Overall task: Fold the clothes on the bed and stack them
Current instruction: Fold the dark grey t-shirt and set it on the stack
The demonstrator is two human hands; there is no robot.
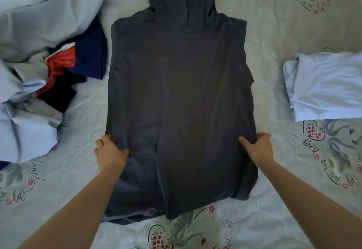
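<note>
Our left hand [109, 150] and right hand [260, 147] each pinch a side edge of the dark grey hoodie [180, 96], laid flat mid-bed [274, 33], hood far. Unfolded clothes pile [39, 53] left; folded light blue garment [325, 86] right.

Matt dark-grey cloth garment [176, 96] between the hands, quilted printed bedsheet [274, 33] beneath, smooth pale-blue cloth [325, 86] right of them

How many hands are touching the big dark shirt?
2. The left hand pinches the dark shirt at its left side edge, and the right hand pinches the right side edge, both near the bottom.
</note>
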